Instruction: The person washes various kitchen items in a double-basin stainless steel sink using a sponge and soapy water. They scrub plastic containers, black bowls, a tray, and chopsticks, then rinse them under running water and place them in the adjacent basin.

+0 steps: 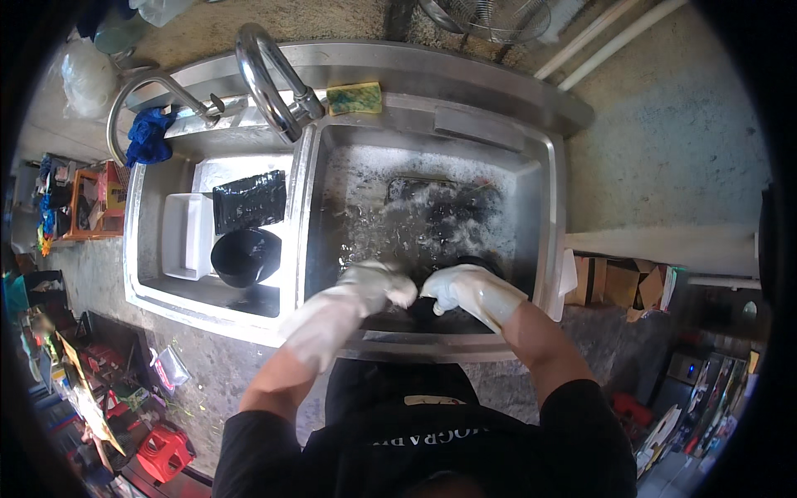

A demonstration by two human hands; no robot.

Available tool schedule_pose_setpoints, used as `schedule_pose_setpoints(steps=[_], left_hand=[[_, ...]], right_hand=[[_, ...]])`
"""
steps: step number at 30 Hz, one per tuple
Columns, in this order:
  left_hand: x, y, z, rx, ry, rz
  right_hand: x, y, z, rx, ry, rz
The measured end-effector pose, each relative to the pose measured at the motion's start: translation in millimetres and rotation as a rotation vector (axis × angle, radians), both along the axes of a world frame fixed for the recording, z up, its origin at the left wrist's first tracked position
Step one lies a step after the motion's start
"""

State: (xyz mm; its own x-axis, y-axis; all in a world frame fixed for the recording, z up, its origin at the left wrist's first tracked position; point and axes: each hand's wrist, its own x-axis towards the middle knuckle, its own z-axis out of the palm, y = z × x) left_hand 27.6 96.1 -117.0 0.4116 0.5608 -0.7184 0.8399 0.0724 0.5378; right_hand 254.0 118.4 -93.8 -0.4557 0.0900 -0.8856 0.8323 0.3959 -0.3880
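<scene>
Both my hands wear pale rubber gloves over the right basin of a steel sink (551,205), which holds murky, foamy water. My left hand (389,287) is blurred, its fingers bent, near the front wall of the basin. Just right of it, my right hand (449,288) curls over a dark object that lies mostly hidden beneath it; whether the fingers grip it I cannot tell. A black rim (479,261) shows behind the right hand. Further back, a dark rectangular tray (423,187) lies under the water.
The left basin holds a black bowl (246,257), a black ridged tray (250,200) and a white plastic container (185,235). A chrome faucet (268,81), a yellow-green sponge (354,98) and a blue cloth (149,136) are along the back. Cardboard boxes (613,283) stand right.
</scene>
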Motion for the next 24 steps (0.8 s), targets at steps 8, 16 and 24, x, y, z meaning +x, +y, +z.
schedule_pose_setpoints(steps=[8, 16, 24], left_hand=[[85, -28, -99, -0.131, 0.13, -0.325], [85, -17, -122, 0.178, 0.171, -0.324], [62, -8, -63, 0.849, 0.127, -0.117]], right_hand=[[41, -30, -52, 0.408, 0.055, -1.057], [-8, -103, -161, 0.348, 0.259, -1.505], [0, -66, -111, 0.224, 0.123, -1.27]])
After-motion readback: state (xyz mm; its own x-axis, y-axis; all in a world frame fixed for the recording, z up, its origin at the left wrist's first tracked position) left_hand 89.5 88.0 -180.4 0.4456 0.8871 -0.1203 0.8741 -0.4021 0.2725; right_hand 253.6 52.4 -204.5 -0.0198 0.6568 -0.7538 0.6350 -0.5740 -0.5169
